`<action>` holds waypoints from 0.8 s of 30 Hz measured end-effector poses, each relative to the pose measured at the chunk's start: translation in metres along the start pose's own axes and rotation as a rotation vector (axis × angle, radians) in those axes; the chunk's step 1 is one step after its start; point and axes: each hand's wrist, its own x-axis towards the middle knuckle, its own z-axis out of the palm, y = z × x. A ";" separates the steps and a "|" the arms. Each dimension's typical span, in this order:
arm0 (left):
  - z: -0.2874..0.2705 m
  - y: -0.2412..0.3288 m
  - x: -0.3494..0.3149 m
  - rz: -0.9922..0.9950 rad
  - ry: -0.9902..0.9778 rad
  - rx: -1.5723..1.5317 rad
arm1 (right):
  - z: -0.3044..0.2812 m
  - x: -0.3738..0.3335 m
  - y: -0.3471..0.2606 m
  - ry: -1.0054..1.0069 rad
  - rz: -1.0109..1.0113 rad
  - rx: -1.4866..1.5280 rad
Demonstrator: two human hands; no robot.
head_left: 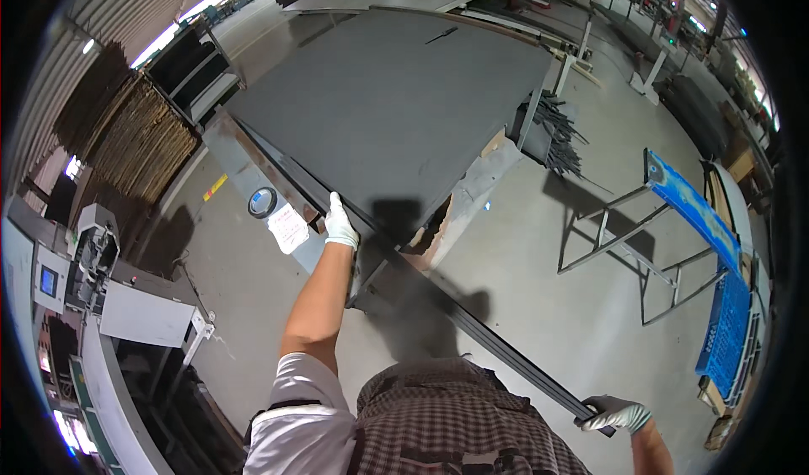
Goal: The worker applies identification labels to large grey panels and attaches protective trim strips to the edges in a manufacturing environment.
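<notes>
A bundle of long, narrow dark strips runs slantwise from the left edge of a table-sized stack of dark grey sheets to the lower right. My right hand, in a pale glove, is closed round the bundle's near end. Farther up, my left hand, also gloved, holds the strips from their left side beside the stack's near corner. Its thumb shows, but the other fingers are mostly hidden. Beside that hand, a white paper sheet and a roll of tape lie on the metal table edge.
A slim dark tool lies on the far part of the stack. Thin dark offcuts hang at its right side. To the right stands a metal frame with a blue top. A grey machine stands left, before stacked brown sheets.
</notes>
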 end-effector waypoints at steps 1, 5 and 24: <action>-0.039 0.016 0.038 0.090 -0.058 0.029 | -0.003 0.002 -0.019 0.002 -0.015 -0.035; 0.012 0.015 0.039 0.118 0.133 0.352 | 0.003 0.003 -0.052 0.065 0.064 0.059; -0.016 0.129 0.212 0.462 0.397 0.624 | 0.005 0.107 -0.132 -0.108 -0.057 0.204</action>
